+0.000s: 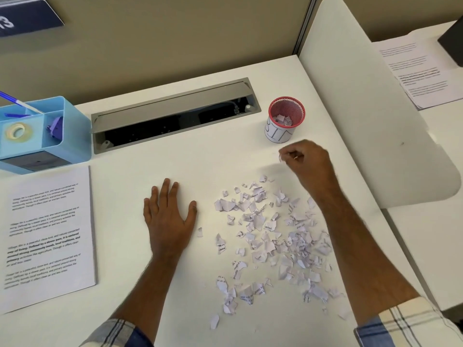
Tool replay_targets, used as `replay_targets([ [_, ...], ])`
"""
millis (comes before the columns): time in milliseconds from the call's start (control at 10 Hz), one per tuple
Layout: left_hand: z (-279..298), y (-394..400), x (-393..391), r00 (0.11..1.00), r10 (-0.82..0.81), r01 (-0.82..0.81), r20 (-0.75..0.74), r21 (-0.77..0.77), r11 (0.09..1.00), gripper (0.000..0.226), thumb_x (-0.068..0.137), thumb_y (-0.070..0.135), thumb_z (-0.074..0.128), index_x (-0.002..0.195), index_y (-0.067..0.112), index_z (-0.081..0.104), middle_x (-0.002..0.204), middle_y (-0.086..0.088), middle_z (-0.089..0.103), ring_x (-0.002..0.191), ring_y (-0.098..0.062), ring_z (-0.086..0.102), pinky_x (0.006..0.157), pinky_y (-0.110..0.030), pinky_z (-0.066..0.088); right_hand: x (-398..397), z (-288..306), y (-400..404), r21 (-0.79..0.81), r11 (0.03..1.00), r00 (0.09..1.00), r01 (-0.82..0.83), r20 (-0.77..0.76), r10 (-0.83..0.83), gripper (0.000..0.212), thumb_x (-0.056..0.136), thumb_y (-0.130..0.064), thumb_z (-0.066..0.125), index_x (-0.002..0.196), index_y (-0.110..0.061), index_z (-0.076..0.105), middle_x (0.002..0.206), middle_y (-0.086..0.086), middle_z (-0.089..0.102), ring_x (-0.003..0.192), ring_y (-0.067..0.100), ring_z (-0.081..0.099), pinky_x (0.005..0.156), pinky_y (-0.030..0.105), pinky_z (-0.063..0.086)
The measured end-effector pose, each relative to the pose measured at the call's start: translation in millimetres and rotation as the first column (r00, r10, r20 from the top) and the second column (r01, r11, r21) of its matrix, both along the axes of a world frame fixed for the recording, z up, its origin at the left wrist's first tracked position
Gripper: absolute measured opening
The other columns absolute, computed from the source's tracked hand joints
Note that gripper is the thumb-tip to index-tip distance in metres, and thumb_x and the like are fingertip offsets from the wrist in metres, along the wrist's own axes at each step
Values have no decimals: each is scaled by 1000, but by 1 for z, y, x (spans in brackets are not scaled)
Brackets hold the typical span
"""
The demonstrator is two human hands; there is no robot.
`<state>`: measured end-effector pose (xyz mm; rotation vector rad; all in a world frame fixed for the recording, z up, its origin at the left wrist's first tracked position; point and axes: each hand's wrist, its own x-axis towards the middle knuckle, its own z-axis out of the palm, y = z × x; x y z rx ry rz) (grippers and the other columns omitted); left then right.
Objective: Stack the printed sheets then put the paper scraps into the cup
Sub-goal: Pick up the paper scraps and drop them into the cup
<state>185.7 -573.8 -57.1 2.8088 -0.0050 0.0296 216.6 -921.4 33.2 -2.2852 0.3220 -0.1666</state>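
A stack of printed sheets (48,234) lies at the left of the white desk. Torn paper scraps (273,241) are scattered over the desk's right half. A red mesh cup (285,120) with a white paper label stands at the back right and holds some scraps. My right hand (309,161) hovers just in front of the cup, fingers curled, pinching a small scrap at its fingertips. My left hand (169,219) rests flat on the desk, fingers spread, left of the scraps.
A blue desk organiser (72,136) with tape and pens sits at the back left. A grey cable tray (172,113) with its lid up runs along the back. A white divider (370,126) borders the right side, with more printed sheets (421,71) beyond it.
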Motion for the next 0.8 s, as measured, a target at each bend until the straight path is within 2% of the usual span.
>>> replay_targets([
  [100, 0, 0, 0, 1000, 0, 0, 3, -1, 1000, 68, 99, 56, 45, 157, 19, 40, 171, 3, 28, 160, -28, 17, 130, -51, 13, 24, 19, -9, -14, 999, 997, 30, 75, -29, 12, 87, -11, 70, 93, -18, 79, 89, -7, 71, 76, -5, 63, 73, 5, 43],
  [200, 0, 0, 0, 1000, -3, 3, 1, 0, 1000, 68, 99, 56, 44, 157, 19, 39, 171, 3, 27, 160, -27, 16, 130, -51, 13, 60, 39, -24, -47, 997, 987, 59, 150, -51, 14, 86, -15, 69, 96, -17, 79, 93, -3, 73, 75, 3, 63, 72, 7, 45],
  [300, 0, 0, 0, 1000, -1, 1, -6, 3, 1000, 69, 99, 57, 44, 157, 20, 38, 171, 3, 27, 161, -26, 15, 130, -51, 12, 80, 45, -32, -93, 994, 988, 57, 146, -43, 16, 86, -13, 67, 97, -14, 78, 95, -1, 74, 78, 6, 63, 71, 7, 46],
  [400, 0, 1, 0, 1000, 0, 0, -8, 4, 1000, 69, 99, 57, 44, 157, 20, 38, 171, 3, 27, 161, -26, 15, 130, -51, 13, 94, 44, -37, -142, 990, 996, 19, 88, -7, 15, 88, -12, 64, 96, -16, 76, 95, -5, 73, 80, 6, 64, 71, 15, 51],
  [500, 0, 1, 0, 1000, -4, 4, -8, 3, 1000, 69, 100, 57, 44, 157, 20, 38, 171, 3, 27, 161, -26, 15, 130, -51, 13, 92, 38, -38, -143, 989, 997, 25, 73, -14, 19, 89, -11, 60, 98, -18, 75, 99, -5, 74, 85, 7, 66, 75, 17, 52],
  [600, 0, 1, 1, 1000, -3, 3, -8, 6, 1000, 69, 100, 57, 43, 158, 19, 38, 171, 3, 26, 161, -26, 15, 130, -51, 13, 74, 27, -33, -64, 993, 982, 98, 165, -86, 20, 89, -11, 58, 102, -15, 72, 105, -2, 71, 92, 9, 66, 80, 23, 54],
  [700, 0, 0, 1, 1000, -8, 8, -9, 8, 1000, 69, 100, 56, 44, 158, 19, 38, 172, 2, 26, 161, -26, 14, 130, -51, 12, 54, 16, -23, 29, 994, 967, 103, 233, -107, 15, 90, -12, 62, 102, -13, 71, 103, 1, 70, 87, 4, 63, 77, 19, 51],
  [800, 0, 0, 0, 1000, -6, 6, -6, 7, 1000, 69, 100, 56, 43, 158, 19, 38, 172, 3, 26, 161, -27, 15, 130, -51, 13, 19, -9, -1, 95, 995, 988, 6, 154, -21, 15, 95, -9, 63, 107, -15, 71, 106, 1, 70, 87, -1, 61, 73, 13, 47],
])
